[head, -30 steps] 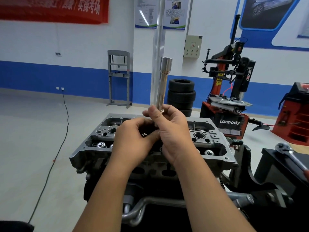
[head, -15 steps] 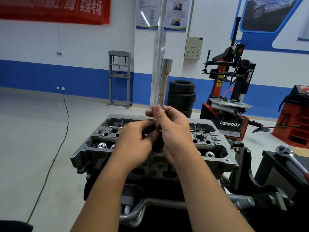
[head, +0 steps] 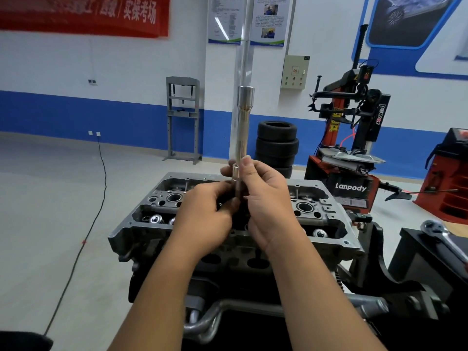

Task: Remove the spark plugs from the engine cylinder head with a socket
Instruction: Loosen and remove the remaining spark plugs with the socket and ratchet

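Observation:
A long silver spark plug socket (head: 242,127) stands upright above the middle of the grey engine cylinder head (head: 326,214). My right hand (head: 266,198) grips the socket's lower end with thumb and fingers curled round it. Just to the left, my left hand (head: 205,216) pinches something small and dark at the socket's bottom; what it is stays hidden between the fingers. Open plug wells (head: 174,198) show on the head to both sides of my hands.
A chrome ratchet handle (head: 438,231) lies on the black stand at the right. Behind stand stacked tyres (head: 277,143), a red tyre changer (head: 352,138), a grey press frame (head: 182,117) and a black cable (head: 101,178) on the floor at the left.
My hands have dropped slightly with the socket, and more of its lower end now shows between my fingers. The left hand's fingers have shifted at the socket's bottom.

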Demonstrator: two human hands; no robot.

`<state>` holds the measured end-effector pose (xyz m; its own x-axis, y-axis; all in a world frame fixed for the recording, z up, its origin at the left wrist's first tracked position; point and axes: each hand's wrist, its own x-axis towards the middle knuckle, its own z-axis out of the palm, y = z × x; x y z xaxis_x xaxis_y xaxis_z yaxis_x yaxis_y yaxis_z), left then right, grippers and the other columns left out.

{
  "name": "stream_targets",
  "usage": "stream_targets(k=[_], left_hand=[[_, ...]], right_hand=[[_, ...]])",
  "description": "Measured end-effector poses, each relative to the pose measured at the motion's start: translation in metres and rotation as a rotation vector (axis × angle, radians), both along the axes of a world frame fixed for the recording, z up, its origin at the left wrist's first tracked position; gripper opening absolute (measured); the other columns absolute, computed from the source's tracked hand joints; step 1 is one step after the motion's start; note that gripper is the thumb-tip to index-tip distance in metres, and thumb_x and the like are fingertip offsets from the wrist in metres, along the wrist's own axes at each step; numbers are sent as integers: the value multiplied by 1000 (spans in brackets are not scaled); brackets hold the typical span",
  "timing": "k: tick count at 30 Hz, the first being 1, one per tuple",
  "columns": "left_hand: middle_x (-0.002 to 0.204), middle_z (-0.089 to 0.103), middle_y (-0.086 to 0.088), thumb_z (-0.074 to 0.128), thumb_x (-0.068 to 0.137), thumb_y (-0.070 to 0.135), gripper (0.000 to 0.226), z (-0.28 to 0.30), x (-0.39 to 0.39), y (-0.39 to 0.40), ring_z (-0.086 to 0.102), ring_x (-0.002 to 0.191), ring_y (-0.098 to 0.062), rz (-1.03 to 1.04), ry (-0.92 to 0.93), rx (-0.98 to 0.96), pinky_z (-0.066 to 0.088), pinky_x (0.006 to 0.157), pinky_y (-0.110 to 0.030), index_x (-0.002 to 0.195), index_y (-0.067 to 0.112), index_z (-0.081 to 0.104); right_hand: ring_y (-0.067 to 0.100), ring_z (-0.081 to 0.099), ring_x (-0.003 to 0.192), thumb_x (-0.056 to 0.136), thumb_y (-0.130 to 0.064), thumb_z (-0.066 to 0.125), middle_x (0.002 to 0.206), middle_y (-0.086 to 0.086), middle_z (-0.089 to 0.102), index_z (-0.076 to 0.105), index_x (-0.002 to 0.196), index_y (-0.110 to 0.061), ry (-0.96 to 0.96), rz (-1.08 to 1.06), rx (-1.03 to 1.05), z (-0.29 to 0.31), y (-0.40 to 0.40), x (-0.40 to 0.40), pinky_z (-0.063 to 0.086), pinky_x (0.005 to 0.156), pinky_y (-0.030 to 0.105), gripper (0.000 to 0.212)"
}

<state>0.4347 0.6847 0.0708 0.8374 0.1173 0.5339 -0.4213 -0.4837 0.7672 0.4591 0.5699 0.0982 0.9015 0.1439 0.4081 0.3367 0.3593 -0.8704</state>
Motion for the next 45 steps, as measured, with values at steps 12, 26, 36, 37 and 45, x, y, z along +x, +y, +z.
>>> stream_targets(k=[12, 26, 36, 37, 45], left_hand=[[96, 80, 13, 67, 87, 34, 21, 2, -4, -3, 75, 95, -11, 18, -14, 1, 60, 88, -45, 104, 33, 79], [92, 79, 14, 78, 91, 23, 12, -1, -2, -5, 74, 91, -9, 100, -40, 21, 60, 86, -44, 99, 32, 78], [104, 81, 8, 69, 95, 18, 24, 2, -5, -1, 76, 102, -14, -69, -5, -30, 60, 93, -48, 116, 25, 78], [101, 80, 10, 72, 93, 23, 21, 0, -4, -3, 75, 99, -12, -10, -26, -10, 60, 91, -46, 112, 27, 79], [92, 79, 17, 72, 87, 45, 24, 2, -5, -4, 74, 89, -3, 38, -42, 7, 62, 83, -43, 105, 33, 80]], right_hand=[[21, 71, 91, 102, -34, 60, 94, 4, 78, 71, 98, -14, -4, -2, -12, 0, 0, -1, 59, 88, 44, 23], [19, 74, 89, 95, -39, 71, 95, 7, 79, 73, 98, -14, -17, 12, 12, -2, 0, 1, 62, 84, 40, 26], [18, 73, 90, 89, -42, 73, 95, 7, 78, 78, 86, -26, -70, 15, -61, -4, 1, 0, 59, 87, 42, 17], [18, 73, 88, 92, -40, 72, 94, 7, 78, 76, 90, -23, -60, 20, -37, -3, 1, 1, 60, 85, 41, 18], [20, 75, 93, 73, -38, 78, 99, 12, 79, 67, 99, -15, -51, 16, 25, 0, -2, -3, 62, 91, 43, 36]])
